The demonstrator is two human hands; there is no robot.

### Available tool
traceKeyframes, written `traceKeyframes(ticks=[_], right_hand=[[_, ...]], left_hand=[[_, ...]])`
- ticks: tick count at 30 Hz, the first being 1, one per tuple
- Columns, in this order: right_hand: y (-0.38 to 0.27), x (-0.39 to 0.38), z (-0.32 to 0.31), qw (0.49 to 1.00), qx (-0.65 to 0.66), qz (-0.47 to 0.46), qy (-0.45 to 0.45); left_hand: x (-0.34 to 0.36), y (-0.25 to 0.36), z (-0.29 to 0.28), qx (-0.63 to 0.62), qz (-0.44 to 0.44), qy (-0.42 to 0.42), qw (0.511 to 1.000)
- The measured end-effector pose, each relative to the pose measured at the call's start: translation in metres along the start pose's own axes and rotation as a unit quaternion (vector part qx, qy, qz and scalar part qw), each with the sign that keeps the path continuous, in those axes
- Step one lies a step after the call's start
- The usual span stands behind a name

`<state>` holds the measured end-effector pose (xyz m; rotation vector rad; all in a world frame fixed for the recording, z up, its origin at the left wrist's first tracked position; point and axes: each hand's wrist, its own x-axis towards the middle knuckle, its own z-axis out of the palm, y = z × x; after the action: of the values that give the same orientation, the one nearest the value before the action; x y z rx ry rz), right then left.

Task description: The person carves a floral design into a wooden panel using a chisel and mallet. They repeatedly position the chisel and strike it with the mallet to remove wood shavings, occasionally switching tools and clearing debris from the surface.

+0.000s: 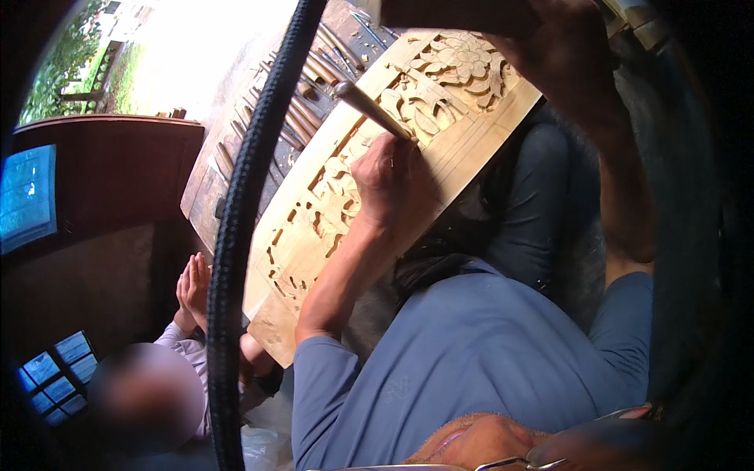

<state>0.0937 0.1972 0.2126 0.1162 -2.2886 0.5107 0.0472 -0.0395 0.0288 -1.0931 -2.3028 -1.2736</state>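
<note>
My left hand is closed around the lower part of a wood-carving chisel, resting low over the carved board. The chisel leans with its wooden handle up to the left; its blade tip is hidden by the hand. A long pale wooden board bears floral relief carving, with a flower at its far end. Raised above that far end, my right hand is closed on a dark brown wooden mallet, cut off by the upper edge.
Several more chisels lie in a row on the dark workbench beyond the board, among wood chips. Another person sits at the left, palms together. A black braided cable crosses the view.
</note>
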Motion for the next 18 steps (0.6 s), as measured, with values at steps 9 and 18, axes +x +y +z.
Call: traceKeyframes(ticks=[9,18], right_hand=[[0.032,-0.036,0.010,0.986,0.146,0.082,0.008],[0.012,-0.029,0.015,0.956,0.249,0.155,-0.026]], left_hand=[[-0.015,-0.010,0.005,-0.154,-0.061,0.000,0.986],[-0.011,-0.012,0.005,-0.254,-0.207,0.053,0.943]])
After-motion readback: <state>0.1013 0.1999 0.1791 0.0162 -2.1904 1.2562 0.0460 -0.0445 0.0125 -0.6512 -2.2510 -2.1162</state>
